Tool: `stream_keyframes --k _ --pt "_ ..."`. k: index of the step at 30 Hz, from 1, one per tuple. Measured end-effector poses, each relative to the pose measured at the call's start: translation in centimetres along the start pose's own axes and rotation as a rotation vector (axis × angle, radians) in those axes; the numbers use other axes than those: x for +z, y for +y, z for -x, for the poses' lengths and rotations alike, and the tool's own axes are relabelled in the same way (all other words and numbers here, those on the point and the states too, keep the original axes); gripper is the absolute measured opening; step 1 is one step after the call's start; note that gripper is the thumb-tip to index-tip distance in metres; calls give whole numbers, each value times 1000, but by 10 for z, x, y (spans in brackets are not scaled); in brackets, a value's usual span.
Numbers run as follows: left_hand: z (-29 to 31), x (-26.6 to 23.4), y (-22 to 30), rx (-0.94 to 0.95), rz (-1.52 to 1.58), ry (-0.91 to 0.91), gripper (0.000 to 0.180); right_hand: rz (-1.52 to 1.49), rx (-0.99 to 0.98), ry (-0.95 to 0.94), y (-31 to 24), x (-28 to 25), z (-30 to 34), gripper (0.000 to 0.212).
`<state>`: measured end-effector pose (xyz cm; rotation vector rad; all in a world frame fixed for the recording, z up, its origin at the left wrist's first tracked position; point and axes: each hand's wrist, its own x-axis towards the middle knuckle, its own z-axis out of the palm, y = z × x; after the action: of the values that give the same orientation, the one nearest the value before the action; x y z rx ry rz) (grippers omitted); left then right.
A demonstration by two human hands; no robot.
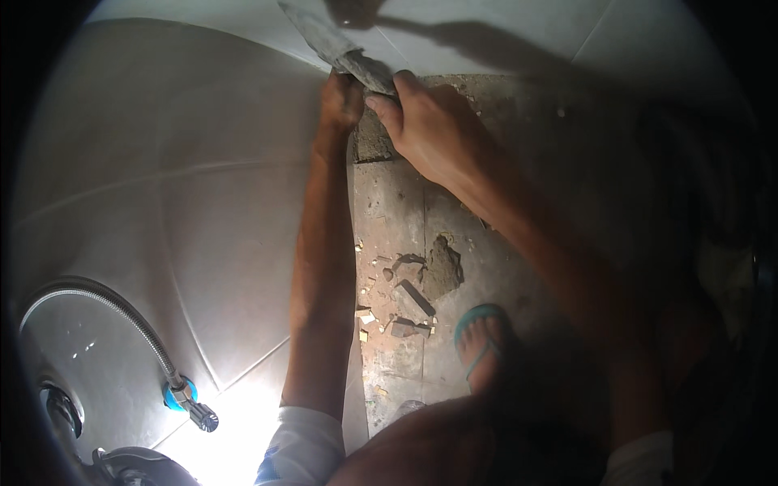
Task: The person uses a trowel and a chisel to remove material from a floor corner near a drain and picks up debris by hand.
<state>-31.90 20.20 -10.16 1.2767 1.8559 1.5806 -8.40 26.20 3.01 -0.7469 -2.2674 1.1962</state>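
My right hand (433, 121) is closed on a grey, mortar-smeared trowel (316, 36), its thumb and forefinger at the near end. The trowel's pointed blade slants up and left in front of the white tiled wall. A dark wet lump of mortar (356, 63) clings to it. Just left of that, my left hand (342, 101) is curled closed beneath the blade; what its fingers hold, if anything, is hidden. Below both hands, a rough patch of mortar (373, 139) lies in the floor corner at the wall's foot.
Broken tile pieces (416, 298) and a mortar heap (443, 267) lie on the dusty floor, near my foot in a teal flip-flop (480, 344). Grey tiles cover the left wall (235, 211). A braided metal hose (113, 301) hangs by a valve (203, 417). The right side is dark.
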Motion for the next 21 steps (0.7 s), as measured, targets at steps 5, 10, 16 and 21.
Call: stream_keyframes --k 5,10,16,21 --pt "10 2 0 100 58 -38 50 98 -54 -73 8 10 -6 33" --pt "6 8 0 -69 -19 25 30 121 -34 -138 9 11 -10 33" --pt "15 0 12 222 -131 1 32 129 -77 -124 8 20 -15 33" --pt "10 11 12 248 -287 -53 34 106 -80 -118 7 3 -13 33"
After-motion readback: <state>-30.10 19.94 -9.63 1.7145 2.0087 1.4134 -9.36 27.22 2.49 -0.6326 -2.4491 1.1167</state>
